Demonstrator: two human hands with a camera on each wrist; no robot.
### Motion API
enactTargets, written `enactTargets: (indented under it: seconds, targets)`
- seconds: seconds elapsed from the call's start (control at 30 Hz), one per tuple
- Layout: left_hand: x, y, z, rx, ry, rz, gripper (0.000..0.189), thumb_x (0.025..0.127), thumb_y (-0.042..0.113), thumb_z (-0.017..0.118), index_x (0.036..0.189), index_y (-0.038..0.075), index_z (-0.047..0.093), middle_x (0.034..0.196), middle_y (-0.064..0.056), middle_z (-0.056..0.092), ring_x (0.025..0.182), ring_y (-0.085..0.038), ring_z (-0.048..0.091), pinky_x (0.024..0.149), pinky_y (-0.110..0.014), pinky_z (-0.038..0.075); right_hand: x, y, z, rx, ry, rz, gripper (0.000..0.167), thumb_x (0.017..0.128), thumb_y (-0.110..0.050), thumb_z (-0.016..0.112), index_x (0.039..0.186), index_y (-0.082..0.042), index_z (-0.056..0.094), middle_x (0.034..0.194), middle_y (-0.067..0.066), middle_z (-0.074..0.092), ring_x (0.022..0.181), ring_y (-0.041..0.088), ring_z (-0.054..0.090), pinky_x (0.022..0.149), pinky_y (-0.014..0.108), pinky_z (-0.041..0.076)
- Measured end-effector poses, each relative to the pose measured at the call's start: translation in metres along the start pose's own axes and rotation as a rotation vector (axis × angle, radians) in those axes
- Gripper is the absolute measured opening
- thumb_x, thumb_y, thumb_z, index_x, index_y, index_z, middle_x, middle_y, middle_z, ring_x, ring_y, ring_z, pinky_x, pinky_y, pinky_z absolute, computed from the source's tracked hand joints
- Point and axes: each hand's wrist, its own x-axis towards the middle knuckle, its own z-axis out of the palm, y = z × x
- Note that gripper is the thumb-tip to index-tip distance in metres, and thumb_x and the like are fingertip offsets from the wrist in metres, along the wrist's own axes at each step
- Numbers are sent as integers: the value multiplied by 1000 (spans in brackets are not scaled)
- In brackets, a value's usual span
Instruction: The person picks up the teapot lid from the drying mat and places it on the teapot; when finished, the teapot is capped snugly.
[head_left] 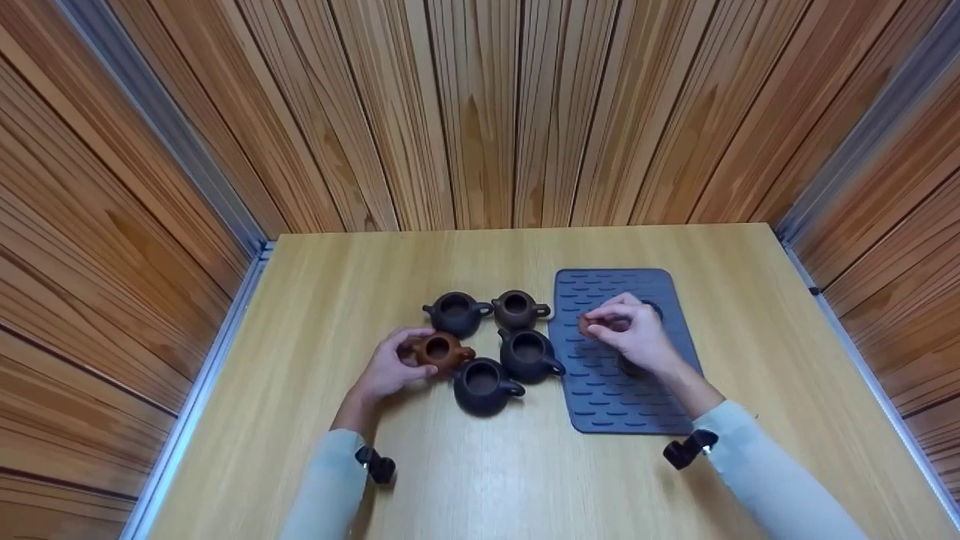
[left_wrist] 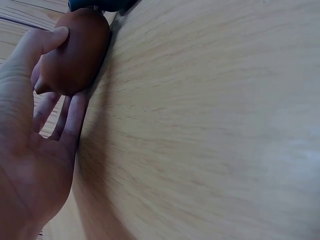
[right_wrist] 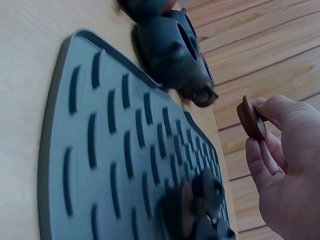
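Observation:
My left hand (head_left: pixel 386 367) grips a small reddish-brown clay teapot (head_left: pixel 452 361), which stands lidless on the table. In the left wrist view the thumb lies on one side of the teapot (left_wrist: pixel 80 55), the fingers on the other. Thumb and fingers of my right hand (head_left: pixel 639 339) pinch a reddish-brown teapot lid (right_wrist: pixel 254 121) by its edge, held above the grey ridged mat (head_left: pixel 615 416). Several dark lids (right_wrist: pixel 176 212) lie on that mat, mostly hidden behind the right hand in the head view.
Several dark teapots with open tops cluster beside the brown one: one at the back left (head_left: pixel 459 328), a smaller one at the back (head_left: pixel 517 321), one by the mat's edge (head_left: pixel 529 371) and one in front (head_left: pixel 482 405). Wooden panel walls (head_left: pixel 480 112) surround the table.

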Motion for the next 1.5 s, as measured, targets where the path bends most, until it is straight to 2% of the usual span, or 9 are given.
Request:
enactTargets:
  seconds: [0.17,0.37,0.47,0.53,0.67,0.8,0.97,1.2,1.5]
  targets:
    - [10,-34,-6,-11,-4,3,63,86,17,100,143,24,75,140,-2,69,126,-13,66,95,-24,61,3,-3,20,27,-5,-29,19,95,-4,89,115,-3,87,115,17,72,106,2,64,95,13,57]
    - [4,-25,-7,2,-13,37,62,88,15,98,145,17,74,141,-9,69,128,-21,66,96,-28,61,7,-11,44,54,-31,-58,18,93,-3,90,111,-3,88,112,15,72,104,4,66,92,14,59]
    - [7,-31,-5,-16,0,-7,64,86,20,100,145,20,74,141,-5,69,125,-16,66,93,-23,59,9,-14,54,64,-46,-65,18,92,-1,90,110,-3,88,111,12,72,105,9,68,92,16,60]
    - [4,-21,-5,-10,1,-19,63,87,21,100,144,22,75,141,-3,69,125,-13,65,94,-22,59,11,-17,60,76,-55,-68,18,92,0,90,110,-2,88,110,10,72,107,13,70,94,17,61]
    - [-4,5,-3,28,4,-6,60,89,16,97,144,14,73,142,-13,68,126,-19,65,93,-24,59,13,-23,71,105,-78,-84,19,92,1,90,111,1,87,109,7,70,107,20,72,96,20,63]
    - [-5,11,-2,29,2,-9,60,90,12,95,145,9,71,144,-20,66,128,-27,64,95,-26,59,15,-29,83,113,-99,-101,19,92,0,89,111,3,86,109,11,69,106,20,71,95,19,63]
    - [4,-22,-5,-21,5,-23,62,86,21,100,143,22,75,141,-4,68,126,-14,64,94,-21,59,17,-37,98,122,-120,-125,20,92,0,89,111,3,86,112,22,71,104,13,67,91,20,61]
    - [-2,-11,-4,-18,-24,87,58,93,15,94,146,14,72,141,-12,67,126,-24,65,94,-27,61,25,-50,111,152,-144,-127,20,93,-1,88,113,3,86,116,25,71,102,12,67,90,18,59]
    - [12,-39,-5,-17,2,-48,65,84,17,101,143,24,75,140,-1,69,124,-13,66,93,-23,60,38,-60,124,174,-139,-131,19,94,-1,87,112,5,85,112,23,69,99,5,63,89,18,57]
